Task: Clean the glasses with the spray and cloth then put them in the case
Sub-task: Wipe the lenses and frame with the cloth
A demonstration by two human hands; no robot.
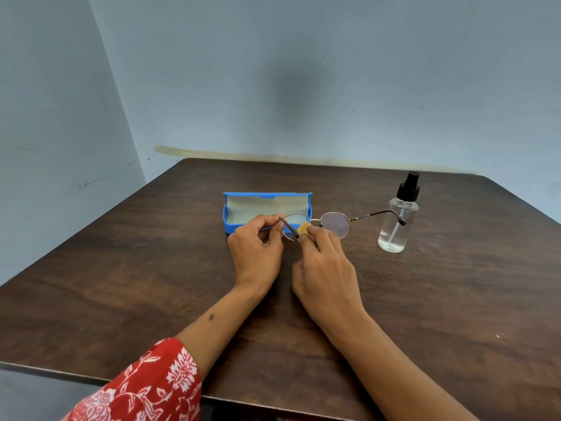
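Brown table (151, 284): I see the left hand (256, 249) pinching the glasses (329, 223); right hand (326, 268) fingers clamp the cloth (303, 228) on a lens. Case (267, 208) open, spray (397, 217) upright.

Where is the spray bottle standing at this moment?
In the head view, the spray bottle stands upright on the right side of the table, right of the glasses, whose temple tip crosses in front of it.

A single head-worn camera looks forward and down, close over the table (425, 299).
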